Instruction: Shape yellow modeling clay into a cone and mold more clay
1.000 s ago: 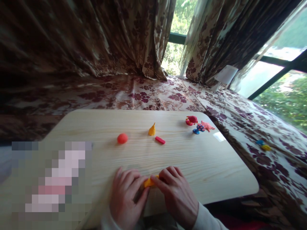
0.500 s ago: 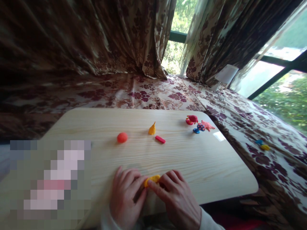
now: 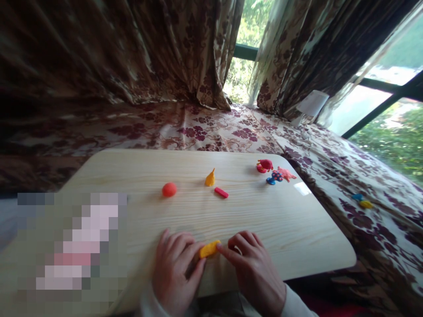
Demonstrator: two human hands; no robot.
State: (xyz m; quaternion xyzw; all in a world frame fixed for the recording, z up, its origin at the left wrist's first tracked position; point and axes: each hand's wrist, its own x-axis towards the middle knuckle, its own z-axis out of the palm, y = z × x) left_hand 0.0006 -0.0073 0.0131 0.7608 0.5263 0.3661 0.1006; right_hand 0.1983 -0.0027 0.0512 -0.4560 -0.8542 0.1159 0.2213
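Observation:
A flattened strip of yellow modelling clay [image 3: 209,249] lies between my two hands, just over the near part of the table. My left hand [image 3: 176,268] pinches its left end between thumb and fingers. At the right end, my right hand [image 3: 254,268] presses a digit's tip against the clay, its other fingers curled. Farther back stand a yellow pointed clay piece [image 3: 210,178], an orange-red clay ball [image 3: 169,189] and a small red clay bar [image 3: 221,193].
Small clay figures stand at the far right of the wooden table [image 3: 139,171]: a red one [image 3: 265,165], a blue one with a spotted top [image 3: 275,177] and a pink one [image 3: 287,174]. Blue and yellow pieces [image 3: 365,204] lie on the floral cloth, near a white lamp [image 3: 313,103]. A blurred patch covers the lower left.
My right hand has drawn back slightly to the right, from across the yellow clay to its right end, uncovering more of the strip. My left hand keeps its pinch in nearly the same spot.

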